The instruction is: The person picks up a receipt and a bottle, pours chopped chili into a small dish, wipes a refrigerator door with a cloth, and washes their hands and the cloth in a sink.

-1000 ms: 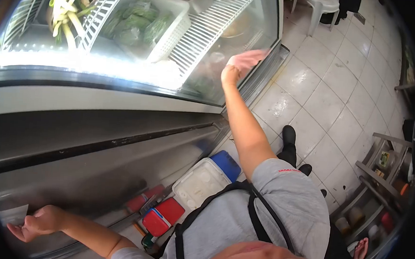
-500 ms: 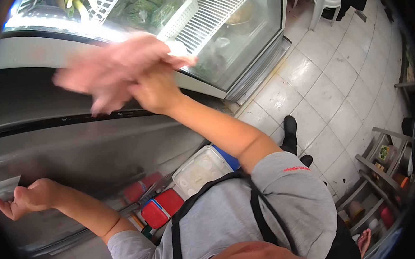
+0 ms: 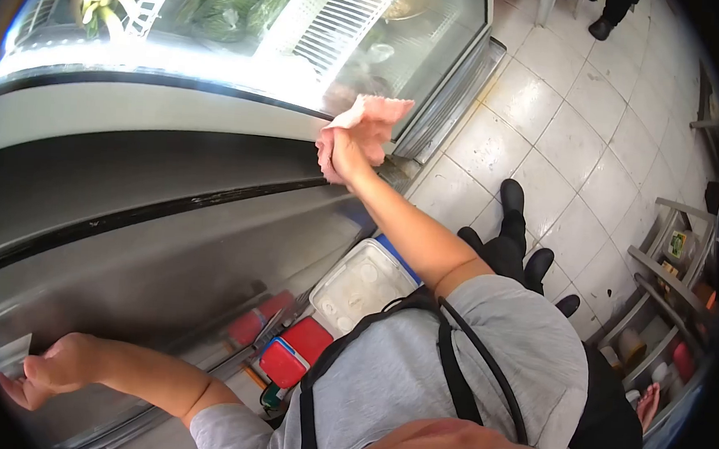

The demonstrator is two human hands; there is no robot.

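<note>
My right hand [image 3: 349,160] is closed around a pink cloth [image 3: 375,127], which fans out above the fingers. It is at the right end of the pale ledge [image 3: 160,118] below the glass of a lit display fridge [image 3: 436,56]. At the lower left, my left hand [image 3: 59,364] is curled beside a small pale, flat piece [image 3: 12,353] at the edge of a shiny dark panel [image 3: 167,279]. What its fingers grip is hidden at the dark border of the view.
Bagged greens [image 3: 233,7] and a white basket [image 3: 302,11] show inside the fridge. Below the panel are a lidded white container [image 3: 361,286] and a red box [image 3: 285,361]. A rack [image 3: 661,276] stands at right. Another person's shoe [image 3: 602,29] is on the tiled floor [image 3: 531,103].
My right hand has swept right along the ledge with the cloth, which was blurred and spread further left before. My left hand has shifted only slightly. Another person's leg has come into view.
</note>
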